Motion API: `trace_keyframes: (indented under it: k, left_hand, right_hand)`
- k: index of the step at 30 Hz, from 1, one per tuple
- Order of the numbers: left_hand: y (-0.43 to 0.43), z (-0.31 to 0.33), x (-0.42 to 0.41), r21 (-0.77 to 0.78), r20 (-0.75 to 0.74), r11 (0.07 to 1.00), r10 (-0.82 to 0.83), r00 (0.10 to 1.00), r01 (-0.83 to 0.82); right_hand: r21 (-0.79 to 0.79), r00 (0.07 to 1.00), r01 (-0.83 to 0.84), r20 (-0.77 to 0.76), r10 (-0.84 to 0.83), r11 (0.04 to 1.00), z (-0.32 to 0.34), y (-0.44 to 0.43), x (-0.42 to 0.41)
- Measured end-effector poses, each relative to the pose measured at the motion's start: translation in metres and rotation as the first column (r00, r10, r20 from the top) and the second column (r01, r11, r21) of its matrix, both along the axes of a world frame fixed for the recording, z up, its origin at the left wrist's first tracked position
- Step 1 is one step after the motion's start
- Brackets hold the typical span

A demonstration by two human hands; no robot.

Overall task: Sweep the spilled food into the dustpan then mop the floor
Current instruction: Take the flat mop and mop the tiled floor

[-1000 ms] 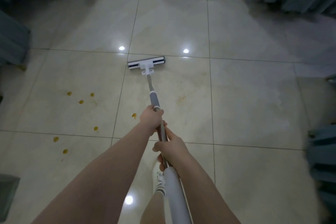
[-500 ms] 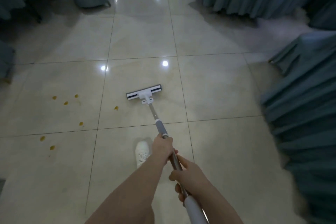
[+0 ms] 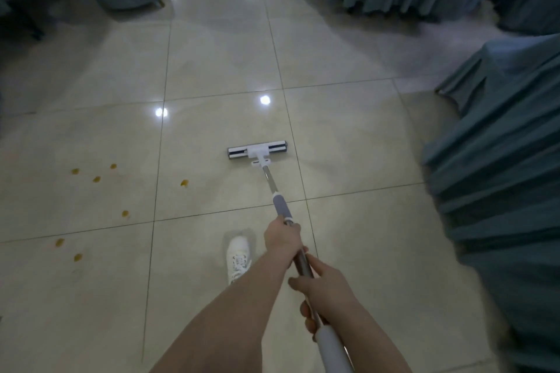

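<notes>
Now left hand (image 3: 281, 239) and right hand (image 3: 325, 289) are both gripping the mop pole (image 3: 281, 206), mop head (image 3: 257, 150) lying flat on tiles (image 3: 212, 54), food bits (image 3: 184, 182) left of it

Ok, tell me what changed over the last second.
The mop head slid back toward the person and to the right across the tile, away from the yellow food bits. Nothing was picked up or let go. The left hand and right hand still grip the mop handle, left ahead of right, and the food bits lie where they were.
</notes>
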State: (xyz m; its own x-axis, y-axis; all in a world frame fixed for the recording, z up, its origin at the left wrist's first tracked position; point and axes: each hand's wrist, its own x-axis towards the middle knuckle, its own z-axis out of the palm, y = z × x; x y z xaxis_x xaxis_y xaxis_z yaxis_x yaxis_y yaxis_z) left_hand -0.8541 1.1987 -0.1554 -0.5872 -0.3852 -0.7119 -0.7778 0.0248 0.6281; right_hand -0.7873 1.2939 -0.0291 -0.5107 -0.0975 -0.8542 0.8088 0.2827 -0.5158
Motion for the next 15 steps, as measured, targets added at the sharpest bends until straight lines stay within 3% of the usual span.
trace_keyframes:
  k: [8,15]
  left_hand:
    - [-0.087,-0.044,-0.186,-0.061,-0.034,0.993,-0.102,0.994,0.099]
    - [-0.177,-0.092,-0.339,-0.096,-0.037,0.982,-0.167,0.985,0.162]
  right_hand:
    - [-0.012,0.999,0.039,-0.015,-0.039,0.999,-0.065,-0.085,-0.176]
    - [0.054,0.995,-0.052,-0.079,0.057,0.997,-0.136,-0.18,-0.326]
